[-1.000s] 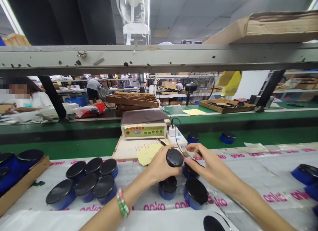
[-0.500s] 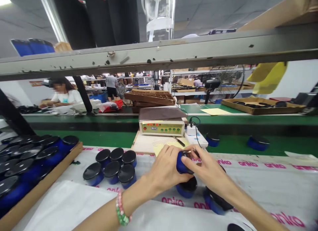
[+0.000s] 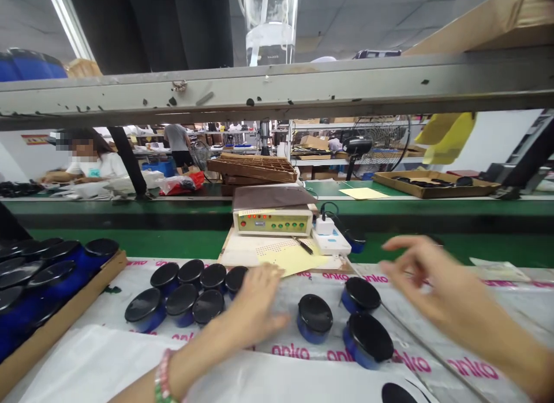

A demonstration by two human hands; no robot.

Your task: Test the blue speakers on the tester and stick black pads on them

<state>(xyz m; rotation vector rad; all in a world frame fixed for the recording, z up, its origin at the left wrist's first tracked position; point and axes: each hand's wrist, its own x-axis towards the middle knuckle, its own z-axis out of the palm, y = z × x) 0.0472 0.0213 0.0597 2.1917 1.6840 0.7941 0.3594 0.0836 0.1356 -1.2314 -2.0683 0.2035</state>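
Blue jars with black lids stand in a cluster (image 3: 181, 302) left of centre on the printed sheet. My left hand (image 3: 255, 305), palm down, is beside the cluster's right end and partly covers a jar (image 3: 235, 279); its fingers are apart and nothing shows in them. Three more jars stand between my hands: one nearer the middle (image 3: 315, 317), one at the back (image 3: 360, 294) and one in front (image 3: 367, 339). My right hand (image 3: 426, 276) is raised over the right side, blurred, with fingers apart and nothing visible in them.
A cardboard tray (image 3: 82, 299) of similar jars fills the left. An electronic box (image 3: 272, 221), a pen (image 3: 303, 245) and yellow paper (image 3: 288, 261) lie ahead. A shelf beam (image 3: 311, 91) crosses above. A person (image 3: 97, 160) sits at the far left.
The jar held between both hands is no longer held; another jar now stands at the cluster's right end. My left hand has moved left, my right hand right, and the view has shifted slightly.
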